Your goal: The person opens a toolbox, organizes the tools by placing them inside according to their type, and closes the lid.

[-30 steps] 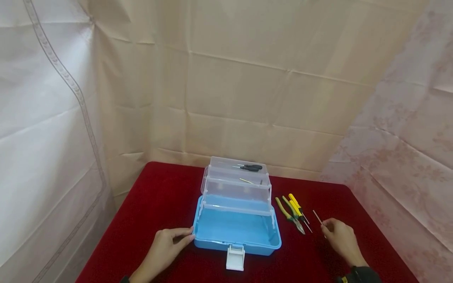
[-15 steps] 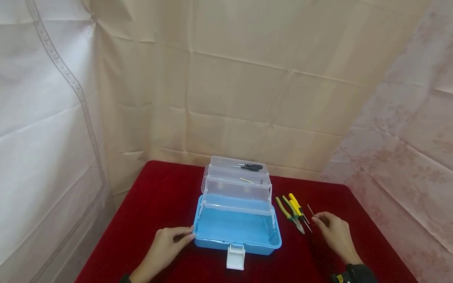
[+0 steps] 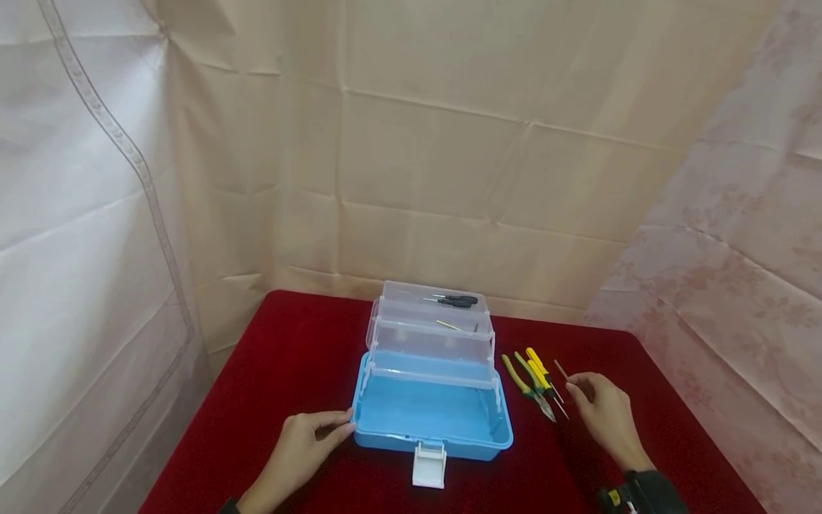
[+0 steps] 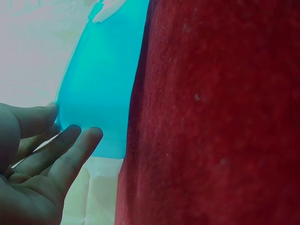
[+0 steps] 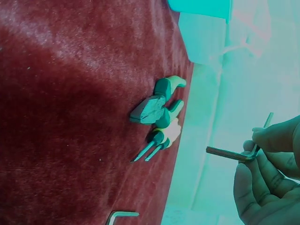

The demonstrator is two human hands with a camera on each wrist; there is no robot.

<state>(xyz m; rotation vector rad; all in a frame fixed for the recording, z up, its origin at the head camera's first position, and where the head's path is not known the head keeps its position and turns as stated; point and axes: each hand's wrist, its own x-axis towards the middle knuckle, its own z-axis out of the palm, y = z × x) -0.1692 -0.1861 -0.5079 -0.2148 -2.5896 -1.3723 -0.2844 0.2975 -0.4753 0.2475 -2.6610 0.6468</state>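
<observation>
A light blue toolbox (image 3: 449,450) stands with its lid up and its clear trays raised; the white latch (image 3: 428,467) hangs down in front. At its front left corner my left hand (image 3: 302,450) pinches the rim between thumb and fingers. The left wrist view shows the blue wall (image 4: 101,79) with fingertips right at it. My right hand (image 3: 604,414) holds an L-shaped hex key (image 5: 227,153) above the table, right of the yellow screwdrivers (image 3: 538,364). Pliers (image 3: 516,376) with green handles lie between those and the box.
Two black screwdrivers (image 3: 457,303) and a thin brass-coloured piece (image 3: 447,325) lie in the trays. Another hex key (image 5: 123,214) is on the red cloth (image 3: 302,343) in the right wrist view. Fabric hangs behind the table and along both sides.
My right hand has shifted left and away from me with the hex key, closer to the screwdrivers. My left hand stays at the toolbox corner.
</observation>
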